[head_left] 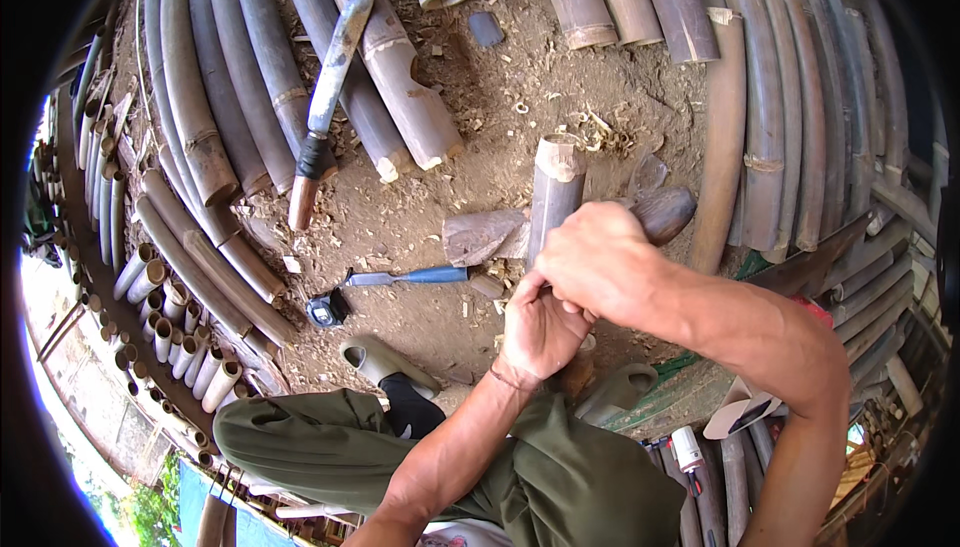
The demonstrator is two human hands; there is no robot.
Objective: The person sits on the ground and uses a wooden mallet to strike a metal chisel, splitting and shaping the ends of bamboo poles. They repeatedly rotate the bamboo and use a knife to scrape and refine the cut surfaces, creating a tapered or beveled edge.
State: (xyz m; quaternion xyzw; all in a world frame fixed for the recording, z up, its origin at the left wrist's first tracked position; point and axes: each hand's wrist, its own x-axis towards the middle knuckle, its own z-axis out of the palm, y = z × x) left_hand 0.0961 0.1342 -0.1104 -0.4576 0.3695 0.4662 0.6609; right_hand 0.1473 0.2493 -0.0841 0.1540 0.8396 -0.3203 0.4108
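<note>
A short bamboo tube (556,187) with a pale, shaved end rests across a rough wooden block (484,237), pointing away from me. Both my hands meet at its near part. My right hand (602,259) is closed in a fist, back upward; whatever is inside it stays hidden. Just below and touching it, my left hand (545,332) has its palm side showing and its fingers curled in under the right one. What those fingers grip is covered. To the right of the tube lies a dark rounded piece of wood (667,214).
A large knife (338,72) lies on bamboo poles (375,42) at upper left. A blue-handled chisel (425,275) and a tape measure (325,310) sit on the dirt floor. Bamboo lengths (765,117) line the right; cut tubes (185,347) stand left. Shavings (600,134) are scattered beyond the tube.
</note>
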